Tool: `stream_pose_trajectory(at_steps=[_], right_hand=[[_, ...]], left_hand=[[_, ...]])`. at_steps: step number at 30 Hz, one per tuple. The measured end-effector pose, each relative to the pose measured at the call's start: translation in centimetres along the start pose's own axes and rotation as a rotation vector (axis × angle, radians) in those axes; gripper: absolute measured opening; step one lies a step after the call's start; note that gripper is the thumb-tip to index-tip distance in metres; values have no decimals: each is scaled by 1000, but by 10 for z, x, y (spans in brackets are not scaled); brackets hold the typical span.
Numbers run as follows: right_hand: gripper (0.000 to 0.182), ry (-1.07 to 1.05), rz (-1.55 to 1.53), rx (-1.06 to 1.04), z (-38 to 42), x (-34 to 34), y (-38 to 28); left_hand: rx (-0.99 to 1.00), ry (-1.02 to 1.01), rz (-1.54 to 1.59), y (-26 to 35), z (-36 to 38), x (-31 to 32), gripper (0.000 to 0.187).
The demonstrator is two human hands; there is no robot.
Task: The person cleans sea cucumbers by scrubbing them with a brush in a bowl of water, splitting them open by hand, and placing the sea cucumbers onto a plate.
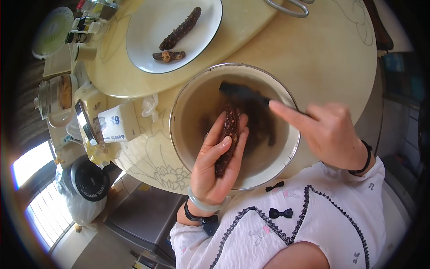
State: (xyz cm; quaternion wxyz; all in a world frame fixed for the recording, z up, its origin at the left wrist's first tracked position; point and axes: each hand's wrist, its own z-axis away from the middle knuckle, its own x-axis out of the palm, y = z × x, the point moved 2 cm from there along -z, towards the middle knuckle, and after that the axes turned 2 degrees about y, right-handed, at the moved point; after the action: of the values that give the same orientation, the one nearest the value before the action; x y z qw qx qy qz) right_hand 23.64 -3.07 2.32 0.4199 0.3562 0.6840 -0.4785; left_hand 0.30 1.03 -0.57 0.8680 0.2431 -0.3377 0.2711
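Note:
My left hand (pixel 214 163) is wrapped round a dark, bumpy sea cucumber (pixel 231 123), its thumb pressed on the top, over a white basin (pixel 177 119). Cloudy brownish water fills the basin, and more dark shapes (pixel 264 130) lie under the surface, too murky to make out. In my right hand (pixel 329 125) is a black knife (pixel 244 93), its blade blurred and held over the water beyond the sea cucumber. The index finger stretches along the knife, which appears apart from the sea cucumber.
A white plate (pixel 139 40) beyond the basin bears one long sea cucumber (pixel 181 29) and a smaller piece (pixel 169 56). Metal handles (pixel 291 9) lie at the far edge. Left are a tissue pack (pixel 117 123), a phone (pixel 86 121), a lidded glass jar (pixel 58 94) and several small bottles.

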Motion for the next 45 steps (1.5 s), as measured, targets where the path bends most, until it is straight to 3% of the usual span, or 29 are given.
stream_pose_trajectory(at_steps=[3, 6, 10, 12, 17, 20, 26, 28, 30, 35, 42, 45], right_hand=[[63, -182, -280, -116, 8, -7, -12], [64, -50, -71, -73, 3, -4, -7], [64, -100, -94, -71, 3, -11, -11], [64, -186, -217, -167, 9, -12, -20], [65, -50, -108, -40, 4, -4, -4], [65, -193, -153, -130, 8, -9, -14], [67, -62, -84, -55, 2, -8, -7], [66, -213, -287, -136, 11, -10, -17], [67, -183, -315, -107, 9, -8, -15], [70, 52, 62, -38, -1, -2, 4], [68, 33, 30, 4, 0, 3, 0], [65, -179, -197, -96, 5, -9, -14]], left_hand=[[15, -65, -1, 0, 1, -4, 60], [14, -13, -33, -1, -1, -3, 61], [5, 13, 18, -1, 1, -7, 61], [22, -130, 20, 0, 1, -5, 60], [-5, -45, -15, 0, -1, -3, 60], [-5, -68, -13, 0, 0, -5, 60], [-11, -70, 11, -1, -1, -5, 62], [-5, -94, 9, -1, 0, -5, 62], [0, -87, 1, -1, 1, -4, 61], [-8, -56, -7, 0, 2, -1, 61], [0, -15, 33, -1, -1, -1, 61], [8, -51, 33, 0, 0, -5, 60]])
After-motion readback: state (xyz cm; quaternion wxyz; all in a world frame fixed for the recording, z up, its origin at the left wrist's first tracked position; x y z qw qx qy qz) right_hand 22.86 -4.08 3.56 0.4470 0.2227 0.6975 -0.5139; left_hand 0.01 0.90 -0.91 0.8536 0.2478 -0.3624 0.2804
